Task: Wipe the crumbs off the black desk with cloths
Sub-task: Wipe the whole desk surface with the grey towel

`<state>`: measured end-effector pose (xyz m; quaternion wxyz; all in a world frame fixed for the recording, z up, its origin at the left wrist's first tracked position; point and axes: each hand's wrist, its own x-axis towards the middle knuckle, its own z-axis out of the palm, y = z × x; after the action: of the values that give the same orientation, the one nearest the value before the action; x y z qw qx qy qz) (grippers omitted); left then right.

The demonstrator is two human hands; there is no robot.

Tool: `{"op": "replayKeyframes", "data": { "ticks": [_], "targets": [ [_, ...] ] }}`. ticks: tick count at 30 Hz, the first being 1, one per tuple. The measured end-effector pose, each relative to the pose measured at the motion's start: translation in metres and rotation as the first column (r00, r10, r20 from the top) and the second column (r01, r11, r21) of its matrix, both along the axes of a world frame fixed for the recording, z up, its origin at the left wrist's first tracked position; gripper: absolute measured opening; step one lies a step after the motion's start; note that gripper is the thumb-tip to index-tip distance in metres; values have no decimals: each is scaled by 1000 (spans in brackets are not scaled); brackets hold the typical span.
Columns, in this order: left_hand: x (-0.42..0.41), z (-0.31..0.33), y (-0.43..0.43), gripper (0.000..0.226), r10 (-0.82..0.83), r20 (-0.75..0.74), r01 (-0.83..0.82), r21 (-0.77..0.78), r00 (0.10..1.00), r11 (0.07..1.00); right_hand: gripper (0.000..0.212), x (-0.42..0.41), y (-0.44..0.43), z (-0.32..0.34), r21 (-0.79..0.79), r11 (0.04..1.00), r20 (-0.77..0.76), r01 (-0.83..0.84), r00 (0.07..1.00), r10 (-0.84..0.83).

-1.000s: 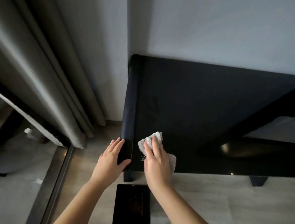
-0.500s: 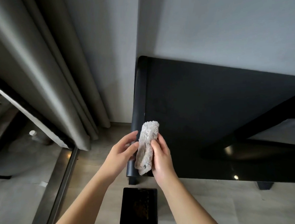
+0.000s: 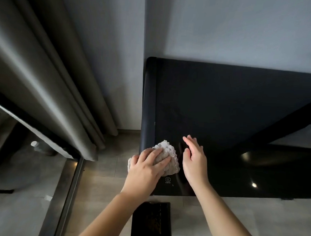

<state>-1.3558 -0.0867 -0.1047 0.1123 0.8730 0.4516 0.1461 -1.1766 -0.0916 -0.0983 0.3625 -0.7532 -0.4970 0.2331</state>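
We see the left hand (image 3: 147, 168), fingers spread, pressing a pale cloth (image 3: 169, 154) onto the near left corner of the black desk (image 3: 223, 103), the palm hiding part of the cloth. The right hand (image 3: 194, 158) is just beside it, fingers straight; whether it touches the desk we cannot tell. Any crumbs are too small to make out.

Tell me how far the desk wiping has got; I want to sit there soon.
Done: the far part of the desk shows no visible crumbs. In hand: the left hand presses the cloth on the near left corner; the right hand is open beside it. Left: a pale speck by the left edge, and the right side is too dark to judge.
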Motion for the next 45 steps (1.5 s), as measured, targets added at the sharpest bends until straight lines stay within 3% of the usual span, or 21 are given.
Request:
{"op": "replayKeyframes", "data": {
  "ticks": [4,12,21,28,33,39,45],
  "targets": [
    [30,3,40,45,13,-27,-10,99,1000,995,43,17,12,-1,-7,1000,69,-17,997,17],
    [80,5,120,46,135,-111,-130,54,985,990,45,58,51,-9,-54,997,276,-61,958,74],
    [111,5,216,48,269,-98,-264,58,958,963,45,77,157,-11,-98,989,431,-111,891,143],
    [128,2,284,49,366,-116,-360,71,923,930,48,99,253,-8,-171,958,470,-232,835,286],
    [139,1,325,49,414,-138,-407,74,900,910,47,113,295,-13,-186,954,524,-234,798,297],
    [151,4,367,52,442,-177,-429,106,879,897,55,117,307,-19,-272,933,585,-237,729,356],
    [162,10,412,47,471,-238,-439,175,849,881,65,117,308,-21,-292,929,585,-230,725,363]
  ]
}}
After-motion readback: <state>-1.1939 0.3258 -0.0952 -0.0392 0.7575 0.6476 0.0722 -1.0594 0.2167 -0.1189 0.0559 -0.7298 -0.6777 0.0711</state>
